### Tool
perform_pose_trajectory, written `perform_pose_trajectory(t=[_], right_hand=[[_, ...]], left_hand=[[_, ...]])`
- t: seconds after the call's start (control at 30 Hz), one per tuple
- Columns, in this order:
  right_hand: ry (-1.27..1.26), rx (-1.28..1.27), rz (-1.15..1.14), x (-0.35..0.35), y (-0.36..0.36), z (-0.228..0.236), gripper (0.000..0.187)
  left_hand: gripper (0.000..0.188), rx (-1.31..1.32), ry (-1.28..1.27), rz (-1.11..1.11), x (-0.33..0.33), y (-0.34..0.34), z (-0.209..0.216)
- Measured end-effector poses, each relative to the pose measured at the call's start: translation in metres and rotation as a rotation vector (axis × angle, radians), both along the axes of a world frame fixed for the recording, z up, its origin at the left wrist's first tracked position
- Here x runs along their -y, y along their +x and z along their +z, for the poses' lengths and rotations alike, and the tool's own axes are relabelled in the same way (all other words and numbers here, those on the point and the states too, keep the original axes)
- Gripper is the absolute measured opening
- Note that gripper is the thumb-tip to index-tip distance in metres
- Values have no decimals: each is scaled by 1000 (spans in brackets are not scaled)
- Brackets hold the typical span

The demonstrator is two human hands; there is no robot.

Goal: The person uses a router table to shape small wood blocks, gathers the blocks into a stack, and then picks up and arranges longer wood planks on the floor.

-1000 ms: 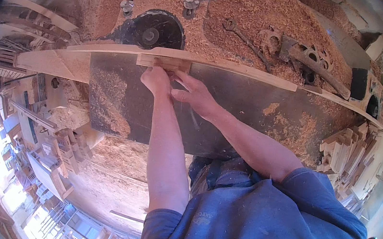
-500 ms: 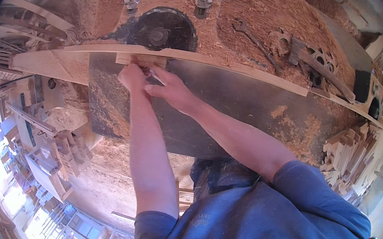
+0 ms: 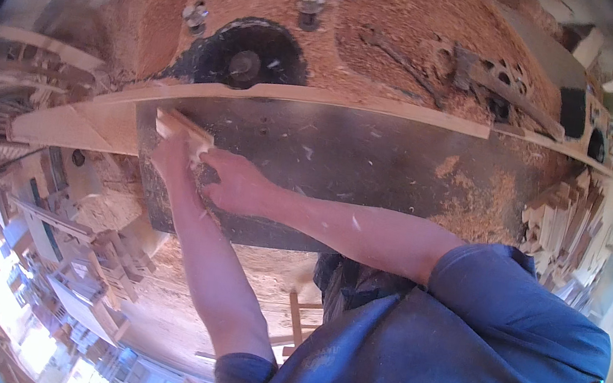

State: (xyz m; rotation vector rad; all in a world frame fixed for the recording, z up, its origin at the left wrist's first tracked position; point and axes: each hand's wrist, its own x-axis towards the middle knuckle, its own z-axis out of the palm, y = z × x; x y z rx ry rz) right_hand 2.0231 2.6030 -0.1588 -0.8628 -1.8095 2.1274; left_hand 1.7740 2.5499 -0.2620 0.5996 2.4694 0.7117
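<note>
A short, pale wooden block (image 3: 189, 128) is held at an angle over the dark machine table, apart from the long wooden fence. My left hand (image 3: 170, 156) is closed around its near side. At the block's right end is my right hand (image 3: 238, 182), its fingertips gripping the end and its thumb standing off below. The hands partly hide the block's near face. Beyond the fence (image 3: 319, 98), a round black cutter guard (image 3: 250, 60) with a hub in its middle stands on the machine.
Wood chips cover the far side, where a wrench (image 3: 404, 65) and a hammer-like tool (image 3: 508, 98) lie. Two metal clamp knobs stand behind the guard. Loose shavings lie on the dark table (image 3: 372, 161). Stacked wood offcuts (image 3: 562, 217) are at the right.
Both hands have drawn the wooden block away from the fence, toward me and to the left, and it has turned askew. Chips now fly over the table.
</note>
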Motion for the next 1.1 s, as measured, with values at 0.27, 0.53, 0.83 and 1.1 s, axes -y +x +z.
perform_pose_trajectory(t=[0.27,0.53,0.83,1.1], right_hand=[[710,249,12,-2,170,1,68],[879,558,-23,-13,281,-17,40],[850,689,-281,-43,306,-57,54],[374,254,-496,-31,320,-54,57]], left_hand=[[46,-159,1,-493,32,268,97],[40,-361,268,-1177,-2,342,124],[22,435,506,140,-45,427,50],[21,548,503,314,-100,442,28]])
